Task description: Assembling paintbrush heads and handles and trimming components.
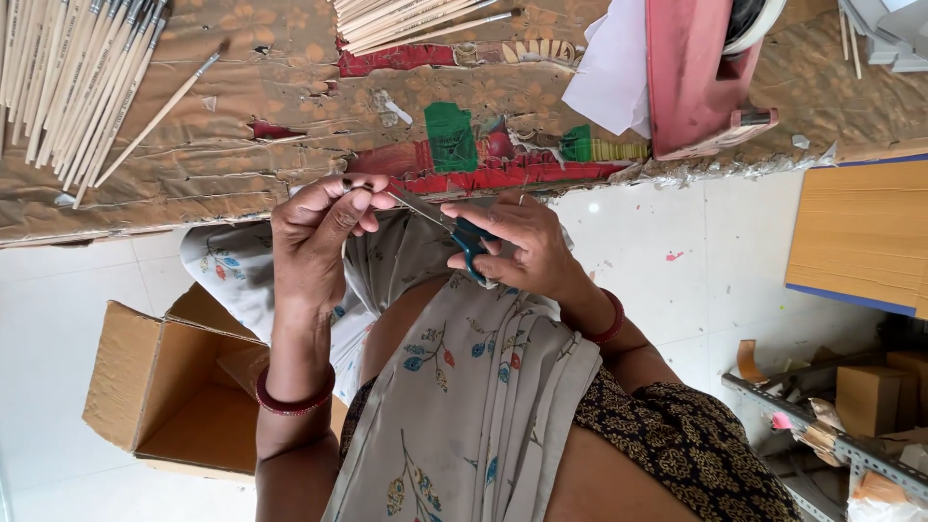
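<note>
1. The left hand (324, 227) is closed in a pinch: thumb and fingers are pressed together on the end of a thin brush (356, 186), of which only a small dark tip shows above the fingers.
2. The right hand (517, 246) is clamped on a pair of scissors (454, 229) with blue-green handles; the fingers go through the loops.
3. Landmark: the scissors. Their long axis runs from the handles in the right hand up toward the left hand, and the metal blades point at the brush tip. The tip lies just beside the blade ends; I cannot tell if they touch.
4. The left hand is the nearer one to the brush tip, the right hand stays behind the handles.
5. Above the scissors lies the tabletop (242, 145), covered with worn brown paper. On it, far to the upper left of the scissors, is a bundle of wooden brush sticks (72, 77), and one more bundle (406, 19) is straight above.
6. Below and left of the scissors, an open cardboard box (179, 387) stands on the floor.
</note>
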